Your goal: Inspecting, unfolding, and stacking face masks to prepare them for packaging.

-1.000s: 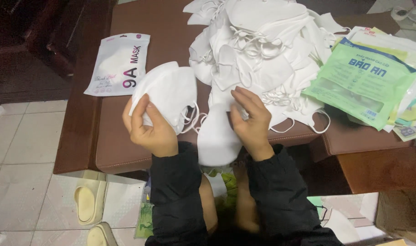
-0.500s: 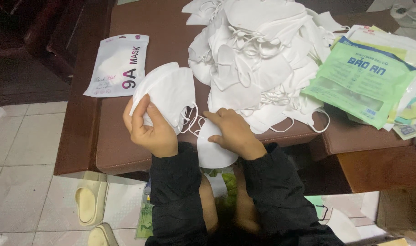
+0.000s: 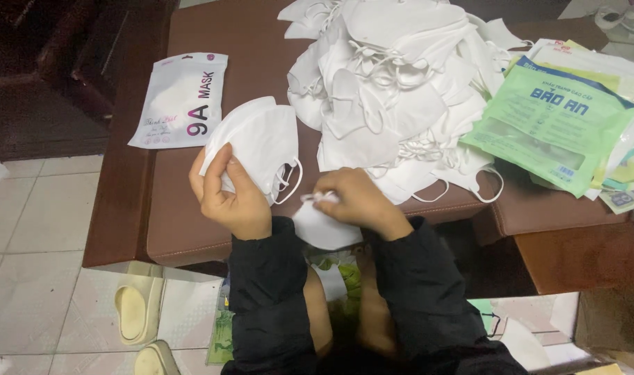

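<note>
Left hand [image 3: 232, 198] grips a mask stack [image 3: 258, 142] near the table's [image 3: 171, 215] front edge; right hand [image 3: 355, 201] pinches a single mask [image 3: 324, 229]. Best aligned edges-first, loops tucked.

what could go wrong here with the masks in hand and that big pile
1. The left hand pinches a stack of white masks by one edge only; the stack may fan out or drop.
2. The single mask under the right hand hangs past the table edge and could fall to the floor.
3. Ear loops in the loose pile lie crossed, so pulling one mask may drag others along.
</note>
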